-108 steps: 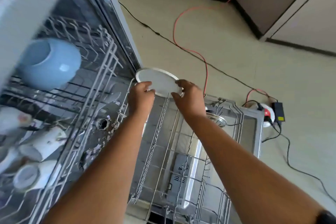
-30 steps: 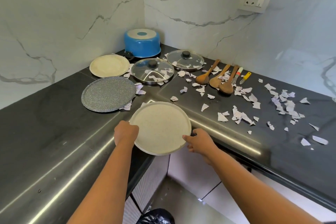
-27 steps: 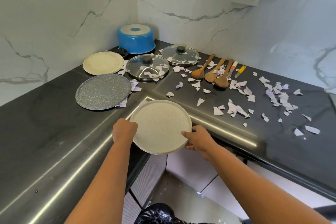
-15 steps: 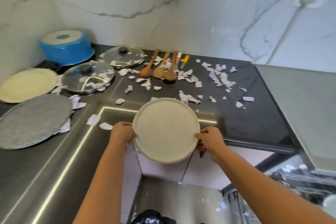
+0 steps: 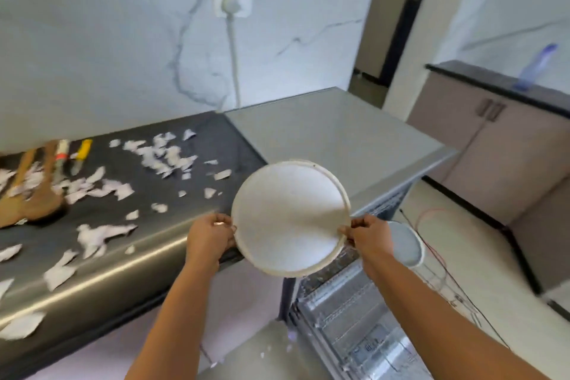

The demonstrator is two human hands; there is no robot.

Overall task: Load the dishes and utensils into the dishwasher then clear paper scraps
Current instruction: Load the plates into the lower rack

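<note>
The plate (image 5: pixel 290 216) was held in the air by its rim between both hands, the left hand (image 5: pixel 211 237) curled on its left edge and the right hand (image 5: pixel 368 236) pinching its right edge, with its face tilted toward the camera. The rack (image 5: pixel 348 308) lay below and to the right of the right hand, judged the nearer one, so the plate was expected to be lowered rightward and stood on edge near a second plate (image 5: pixel 404 245) seen just beyond that hand. On the surface (image 5: pixel 123 259) left of the left hand, scraps (image 5: pixel 163 154) were left lying.
</note>
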